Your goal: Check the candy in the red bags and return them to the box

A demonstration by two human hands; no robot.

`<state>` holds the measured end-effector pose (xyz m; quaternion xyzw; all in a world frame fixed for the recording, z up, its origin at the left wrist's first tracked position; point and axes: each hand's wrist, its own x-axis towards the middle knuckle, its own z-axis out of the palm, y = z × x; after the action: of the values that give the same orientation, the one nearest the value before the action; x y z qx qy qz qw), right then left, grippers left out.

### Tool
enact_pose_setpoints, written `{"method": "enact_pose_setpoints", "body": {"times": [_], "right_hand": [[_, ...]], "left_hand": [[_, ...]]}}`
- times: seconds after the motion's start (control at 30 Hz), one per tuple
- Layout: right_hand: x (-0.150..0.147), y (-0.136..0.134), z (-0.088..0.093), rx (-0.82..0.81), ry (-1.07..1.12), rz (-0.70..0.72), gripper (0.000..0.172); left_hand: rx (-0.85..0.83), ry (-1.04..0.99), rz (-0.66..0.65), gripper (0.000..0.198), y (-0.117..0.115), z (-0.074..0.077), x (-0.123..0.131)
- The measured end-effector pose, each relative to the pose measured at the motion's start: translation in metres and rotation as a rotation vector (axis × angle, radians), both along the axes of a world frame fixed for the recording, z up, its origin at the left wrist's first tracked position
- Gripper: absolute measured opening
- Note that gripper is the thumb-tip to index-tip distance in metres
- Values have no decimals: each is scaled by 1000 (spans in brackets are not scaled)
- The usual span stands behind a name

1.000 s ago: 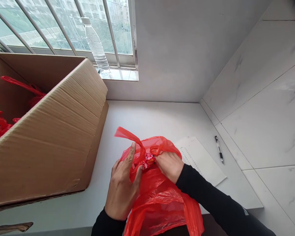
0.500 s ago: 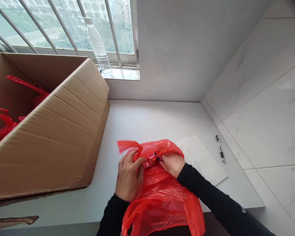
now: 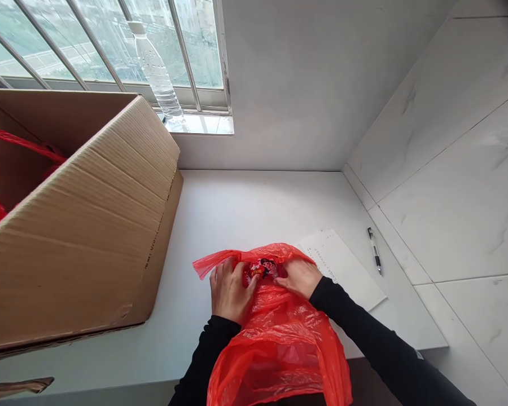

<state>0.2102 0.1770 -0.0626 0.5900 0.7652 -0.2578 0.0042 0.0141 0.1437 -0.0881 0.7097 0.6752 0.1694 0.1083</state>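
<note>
1. The red plastic bag [image 3: 279, 332] runs off the bottom edge; a small printed packet [image 3: 263, 268] shows only between the hands, its print too small to read.
2. A large cardboard box [image 3: 80, 225], cut off at left, holds more red bags [image 3: 21, 145]. A paper sheet [image 3: 342, 265] and pen [image 3: 375, 250] lie to the right; a water bottle [image 3: 156, 73] stands on the windowsill.
3. The bag is thin, shiny and crumpled, lying on the white table [image 3: 254, 203] at its near edge.
4. The left hand [image 3: 229, 290] and right hand [image 3: 300, 277] press on the bag's far end, fingers curled and pinching plastic around the packet.
</note>
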Motion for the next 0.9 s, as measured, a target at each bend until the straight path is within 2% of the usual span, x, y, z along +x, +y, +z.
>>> {"method": "enact_pose_setpoints", "body": {"times": [0.1,0.2,0.33,0.43,0.63,0.9], "right_hand": [[2,2,-1,-52,32,-22,11],[4,1,-1,-88,63,-51,18],[7,2,-3,-80,94,-102,18],[8,2,-5,-68,118,-131,18],[7,-1,-6,-50,136,-153,21],[9,-4,-6,-20,142,-152,34]], "left_hand": [[-11,-21,-3,28,1,-2,0],[-11,-41,-9,28,0,-5,-1],[-5,-78,-25,36,-1,-5,-9],[-6,-125,-69,42,-4,0,-19],[-40,-193,-120,41,-10,13,-29],[19,-175,52,56,-12,-5,-24]]}}
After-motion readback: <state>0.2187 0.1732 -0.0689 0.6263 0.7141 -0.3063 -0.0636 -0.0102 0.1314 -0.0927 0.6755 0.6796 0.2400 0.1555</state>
